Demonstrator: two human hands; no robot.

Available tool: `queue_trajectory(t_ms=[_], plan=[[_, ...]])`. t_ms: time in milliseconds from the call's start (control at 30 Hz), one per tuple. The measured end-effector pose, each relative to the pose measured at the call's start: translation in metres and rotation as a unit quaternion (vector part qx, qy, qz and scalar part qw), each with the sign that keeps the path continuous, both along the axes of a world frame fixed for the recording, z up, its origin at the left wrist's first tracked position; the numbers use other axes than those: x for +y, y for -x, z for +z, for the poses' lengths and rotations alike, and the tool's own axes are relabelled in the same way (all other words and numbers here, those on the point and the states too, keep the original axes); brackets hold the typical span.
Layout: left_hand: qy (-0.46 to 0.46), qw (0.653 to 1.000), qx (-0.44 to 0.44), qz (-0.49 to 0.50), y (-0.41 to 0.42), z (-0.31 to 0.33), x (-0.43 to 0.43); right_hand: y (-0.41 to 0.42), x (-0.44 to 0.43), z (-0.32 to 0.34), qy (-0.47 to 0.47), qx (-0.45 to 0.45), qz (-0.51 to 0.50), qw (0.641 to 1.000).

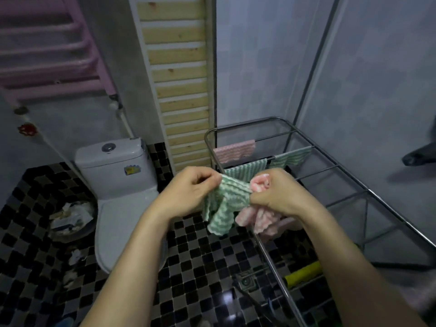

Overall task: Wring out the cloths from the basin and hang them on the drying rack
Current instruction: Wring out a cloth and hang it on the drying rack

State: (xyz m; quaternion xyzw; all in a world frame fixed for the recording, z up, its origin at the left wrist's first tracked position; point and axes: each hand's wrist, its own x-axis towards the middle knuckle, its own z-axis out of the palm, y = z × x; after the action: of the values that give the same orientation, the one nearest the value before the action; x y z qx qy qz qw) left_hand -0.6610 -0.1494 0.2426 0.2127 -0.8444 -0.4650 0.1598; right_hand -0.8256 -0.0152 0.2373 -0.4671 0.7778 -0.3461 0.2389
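A green-and-white striped cloth hangs stretched between my two hands at chest height. My left hand pinches its left top corner. My right hand pinches the other corner and also grips a bunched pink cloth, which droops below the fist. Just behind and to the right stands the metal drying rack. On its far rails hang a pink cloth and two green striped cloths. The basin is not in view.
A white toilet stands left of my hands, with a full waste bin beside it on the black mosaic floor. A pink wall radiator is at upper left. A yellow-handled tool lies under the rack.
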Motion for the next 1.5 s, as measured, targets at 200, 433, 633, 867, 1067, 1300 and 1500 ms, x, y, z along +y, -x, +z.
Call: queue_trajectory(t_ms=[200,433,633,867,1067,1300,1500], plan=[[-0.052,0.997,0.038,-0.034,0.052,-0.007,-0.044,0.041,-0.017,0.010,0.056,-0.120,-0.079,0.988],[-0.108,0.991,0.054,-0.052,0.115,-0.007,-0.057,0.080,-0.011,0.018,0.137,-0.209,-0.170,0.953],[0.008,0.996,-0.003,-0.088,0.169,-0.007,-0.050,0.120,0.011,0.020,0.173,-0.237,-0.211,0.933],[-0.101,0.990,0.096,-0.014,0.236,0.010,-0.035,0.193,0.008,0.021,0.199,-0.180,-0.300,0.916],[-0.103,0.987,0.119,0.016,0.274,0.017,-0.073,0.243,-0.032,0.032,0.209,-0.149,-0.322,0.911],[-0.047,0.995,0.088,0.009,0.340,-0.016,-0.143,0.310,-0.105,0.014,0.165,-0.100,-0.359,0.913],[-0.104,0.993,0.042,-0.029,0.377,-0.072,-0.159,0.353,-0.126,-0.029,0.060,-0.089,-0.389,0.915]])
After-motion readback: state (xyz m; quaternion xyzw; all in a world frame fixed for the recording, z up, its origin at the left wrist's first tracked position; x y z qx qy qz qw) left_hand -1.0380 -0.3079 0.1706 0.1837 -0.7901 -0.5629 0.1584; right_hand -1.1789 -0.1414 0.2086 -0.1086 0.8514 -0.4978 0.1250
